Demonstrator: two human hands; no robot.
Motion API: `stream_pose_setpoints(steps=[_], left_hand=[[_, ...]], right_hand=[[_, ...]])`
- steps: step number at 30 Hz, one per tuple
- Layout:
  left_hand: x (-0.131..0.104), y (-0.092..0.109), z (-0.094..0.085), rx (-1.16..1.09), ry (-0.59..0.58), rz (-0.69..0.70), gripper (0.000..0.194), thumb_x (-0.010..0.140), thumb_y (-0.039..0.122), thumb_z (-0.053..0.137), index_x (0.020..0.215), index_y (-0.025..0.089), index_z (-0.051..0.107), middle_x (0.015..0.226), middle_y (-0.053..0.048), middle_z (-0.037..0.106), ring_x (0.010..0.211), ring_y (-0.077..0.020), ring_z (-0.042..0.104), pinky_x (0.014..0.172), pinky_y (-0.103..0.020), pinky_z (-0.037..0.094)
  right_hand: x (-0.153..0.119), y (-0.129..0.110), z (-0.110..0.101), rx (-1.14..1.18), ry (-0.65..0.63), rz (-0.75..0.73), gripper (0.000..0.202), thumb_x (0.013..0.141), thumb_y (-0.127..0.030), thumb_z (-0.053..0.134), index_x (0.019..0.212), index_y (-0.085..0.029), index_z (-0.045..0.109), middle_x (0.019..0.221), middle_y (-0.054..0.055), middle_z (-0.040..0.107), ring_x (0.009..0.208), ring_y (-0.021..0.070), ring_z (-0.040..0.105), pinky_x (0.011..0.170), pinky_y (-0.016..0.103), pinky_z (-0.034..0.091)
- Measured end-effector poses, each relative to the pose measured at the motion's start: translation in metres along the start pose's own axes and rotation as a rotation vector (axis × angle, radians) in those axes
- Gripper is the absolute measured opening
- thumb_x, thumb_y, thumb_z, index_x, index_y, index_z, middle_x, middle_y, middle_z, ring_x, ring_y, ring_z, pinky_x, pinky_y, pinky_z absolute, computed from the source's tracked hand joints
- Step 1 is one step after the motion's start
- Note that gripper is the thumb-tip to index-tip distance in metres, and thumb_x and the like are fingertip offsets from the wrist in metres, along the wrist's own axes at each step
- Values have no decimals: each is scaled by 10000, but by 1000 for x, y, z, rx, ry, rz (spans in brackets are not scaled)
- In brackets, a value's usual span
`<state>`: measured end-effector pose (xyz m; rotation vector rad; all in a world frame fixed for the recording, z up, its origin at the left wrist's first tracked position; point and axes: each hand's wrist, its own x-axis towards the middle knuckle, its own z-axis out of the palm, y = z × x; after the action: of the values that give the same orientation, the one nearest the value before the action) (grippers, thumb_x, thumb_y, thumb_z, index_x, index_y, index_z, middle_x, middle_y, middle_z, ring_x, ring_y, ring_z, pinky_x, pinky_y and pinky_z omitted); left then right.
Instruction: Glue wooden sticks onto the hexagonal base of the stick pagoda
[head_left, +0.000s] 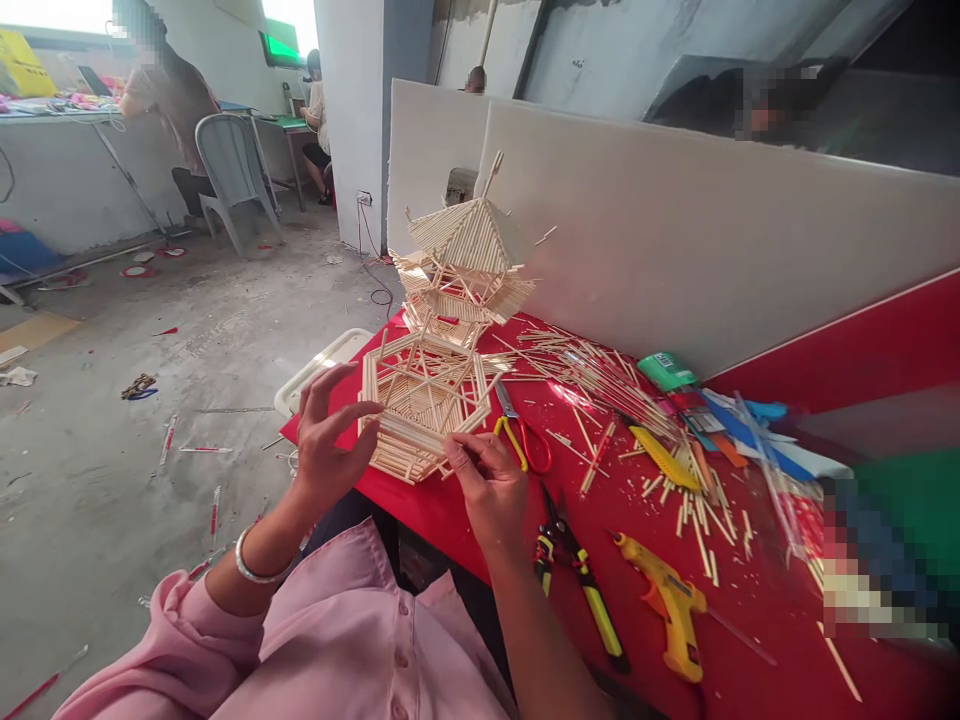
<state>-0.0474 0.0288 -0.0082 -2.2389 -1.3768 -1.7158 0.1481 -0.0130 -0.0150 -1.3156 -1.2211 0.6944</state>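
Note:
An eight-sided-looking frame (409,462) built of thin wooden sticks sits at the near left edge of the red table. At its near right corner, my right hand (495,490) pinches the rim between thumb and forefinger; any loose stick there is too small to make out. My left hand (330,435) is raised at the frame's left side, fingers curved and apart, with nothing visible in it. Behind stands a tiered stick pagoda model (465,240) with a pointed roof.
On the red table (517,555) lie scissors (510,405), cutting pliers (596,595), a yellow glue gun (671,600), a yellow utility knife (664,457) and many loose sticks (577,370). A pale partition (637,230) borders the table's far side. People sit at benches behind left.

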Motion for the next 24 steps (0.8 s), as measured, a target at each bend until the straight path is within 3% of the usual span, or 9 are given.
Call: stream_pose_setpoints(steps=[5,9,16,24], left_hand=[[1,6,1,41,24,70,119,812,135,678,880,227,707,1311,-77,546,1222,-266,513,1009,-462,442],[-1,18,-2,137,93,194,130,774,126,728,841,234,702,1016,-53,618,990,-212,574,877,-383,468],[4,46,-5,109,-74,357,145,842,148,677,943,251,680,1008,-32,721,957,-205,596,832,-367,405],[11,56,7,158,-215,426,133,920,188,594,1007,241,679,1047,-32,740,1000,-211,594,846,-369,357]], right_hand=[[0,0,1,-6,3,1,200,823,-408,674,864,-230,754,752,-2,588,672,125,538,593,247,438],[0,2,1,-9,-1,10,212,830,-417,665,868,-226,751,776,6,601,705,133,563,613,248,455],[-6,-5,-3,-6,8,-68,173,853,-378,663,891,-236,755,788,4,613,698,124,566,627,249,471],[-13,-11,-15,-48,28,-116,189,873,-397,651,907,-238,746,771,1,611,673,122,540,603,252,455]])
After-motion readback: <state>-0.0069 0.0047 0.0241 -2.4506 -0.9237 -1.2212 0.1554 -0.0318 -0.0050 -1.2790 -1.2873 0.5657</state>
